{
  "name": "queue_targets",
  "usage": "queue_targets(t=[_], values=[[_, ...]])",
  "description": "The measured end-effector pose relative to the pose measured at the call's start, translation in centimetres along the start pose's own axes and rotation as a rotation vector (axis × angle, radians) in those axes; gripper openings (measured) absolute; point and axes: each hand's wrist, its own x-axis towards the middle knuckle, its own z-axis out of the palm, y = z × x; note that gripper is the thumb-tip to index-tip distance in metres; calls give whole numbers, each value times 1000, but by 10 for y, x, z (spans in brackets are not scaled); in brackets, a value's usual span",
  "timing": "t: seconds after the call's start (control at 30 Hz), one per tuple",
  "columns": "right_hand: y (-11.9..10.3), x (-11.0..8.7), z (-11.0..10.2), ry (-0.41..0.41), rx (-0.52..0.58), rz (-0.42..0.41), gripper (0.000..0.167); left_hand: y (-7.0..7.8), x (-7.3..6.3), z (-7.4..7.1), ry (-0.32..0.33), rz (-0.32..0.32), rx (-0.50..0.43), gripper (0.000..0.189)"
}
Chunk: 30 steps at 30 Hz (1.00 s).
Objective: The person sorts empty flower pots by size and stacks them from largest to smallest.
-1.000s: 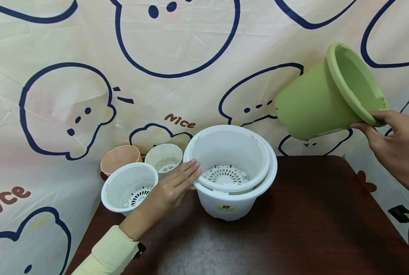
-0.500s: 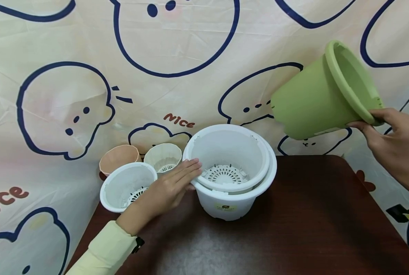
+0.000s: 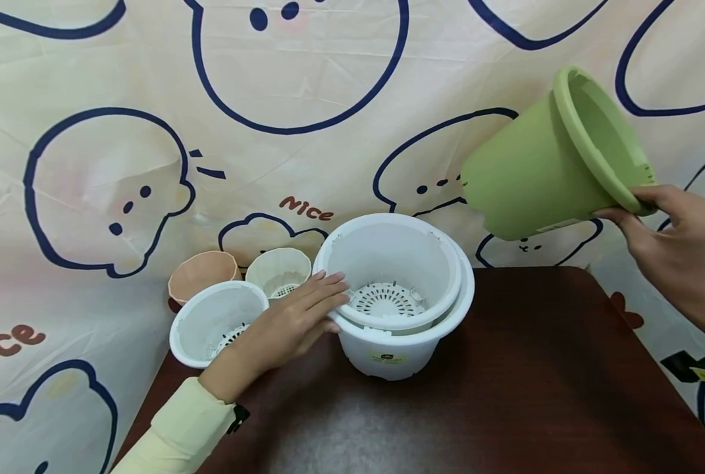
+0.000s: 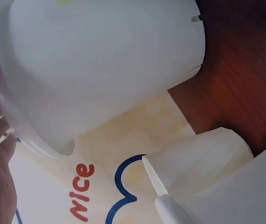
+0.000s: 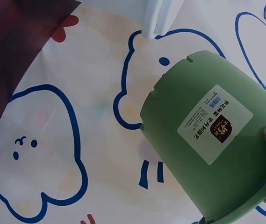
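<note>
Left hand, fingers straight, touches the nested white flowerpots at their left rim; right hand pinches a tilted green flowerpot to their right, slightly nearer them than before

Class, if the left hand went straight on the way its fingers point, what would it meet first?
Most likely the inner white pot: in the head view the left hand points toward it, lying across its left rim. Depth is unclear, so it might pass over.
</note>
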Motion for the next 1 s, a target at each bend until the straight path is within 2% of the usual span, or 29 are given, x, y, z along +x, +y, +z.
queue_targets(t=[0.2,0.37,0.5,0.77,1.0], values=[[-4,2,-1,7,-13,-49,40,-1,3,1,-34,4,26,56],[-8,6,3,48,38,-122,39,0,6,4,-47,26,35,48],[-9,10,6,93,69,-196,37,1,6,3,-68,15,26,47],[-17,14,8,123,107,-245,34,3,5,2,-91,-11,50,46],[-22,16,9,133,107,-263,35,3,7,2,-93,-22,26,45]])
